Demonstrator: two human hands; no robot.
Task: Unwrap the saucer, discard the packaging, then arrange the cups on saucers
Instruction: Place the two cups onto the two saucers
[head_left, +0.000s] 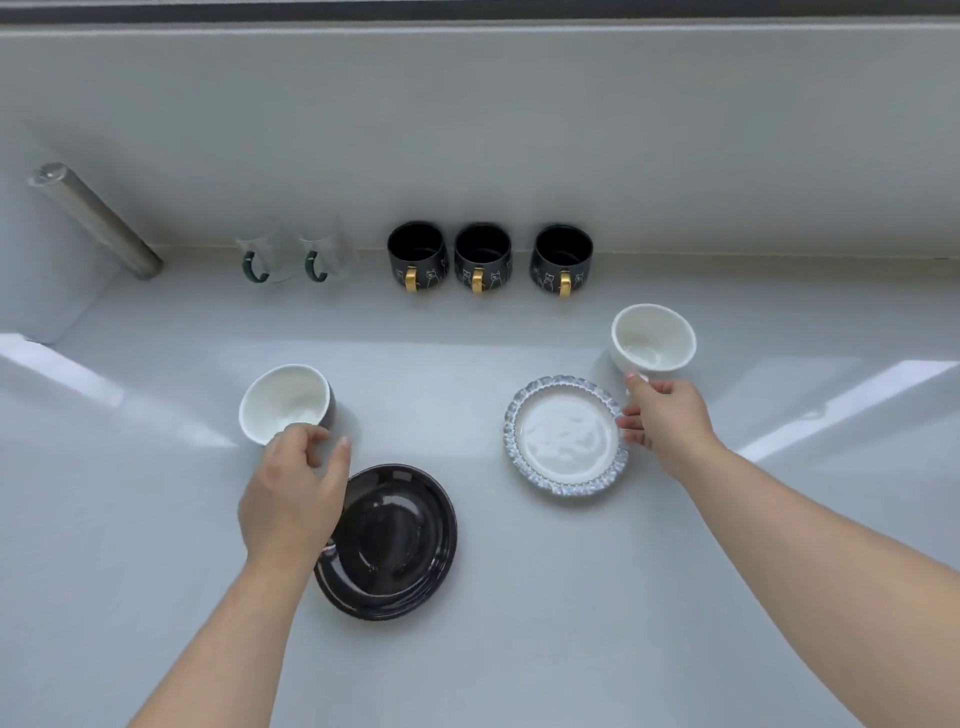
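A black saucer (400, 545) lies on the white counter near me, left of centre. A white saucer with a scalloped blue-grey rim (565, 436) lies to its right. Just beyond the black saucer is a cup with a dark outside and white inside (284, 400); my left hand (293, 493) curls round its near side, thumb slightly apart. My right hand (667, 421) pinches the handle of a white cup (653, 338), which is beyond the right edge of the white saucer. Both saucers are bare. No packaging is in view.
Along the back wall stand three black mugs with gold handles (482, 260) and two frosted glass mugs with green handles (291, 257). A metal rod (98, 221) leans at the far left. The counter (519, 649) stretches toward me.
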